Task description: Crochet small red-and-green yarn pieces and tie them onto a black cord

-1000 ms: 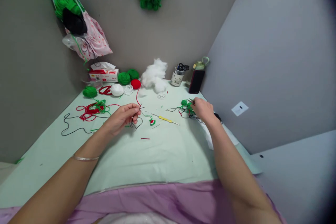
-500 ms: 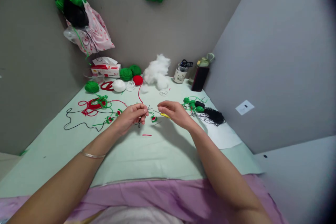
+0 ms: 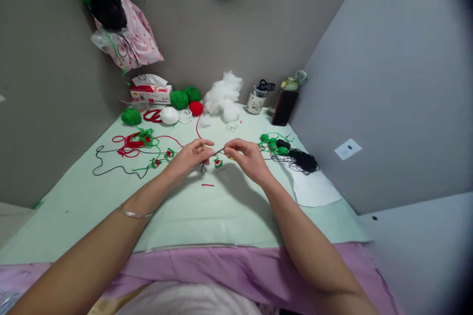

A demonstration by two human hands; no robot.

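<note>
Over the middle of the table, my left hand (image 3: pixel 192 155) is closed in a pinch on black yarn (image 3: pixel 219 151). My right hand (image 3: pixel 248 158) pinches the same yarn a short way to the right, so a piece spans the gap between my fingertips. A black loop (image 3: pixel 203 169) hangs below my left fingers. Just under the gap lies a small red, white and green crocheted piece (image 3: pixel 219 163). A bit of something yellow (image 3: pixel 231 158) shows by my right fingertips, mostly hidden. Nearer me lies a short red yarn scrap (image 3: pixel 208 185).
Tangled red yarn (image 3: pixel 127 143) and more crocheted pieces (image 3: pixel 155 163) lie left. Yarn balls (image 3: pixel 179 99), white stuffing (image 3: pixel 223 96), a tissue box (image 3: pixel 152 94), a cup (image 3: pixel 255 102) and a phone (image 3: pixel 285 107) line the back. Black yarn (image 3: pixel 305 160) lies right.
My right hand has come in from open fingers to a pinch on the black yarn beside my left hand. The view has tilted slightly down.
</note>
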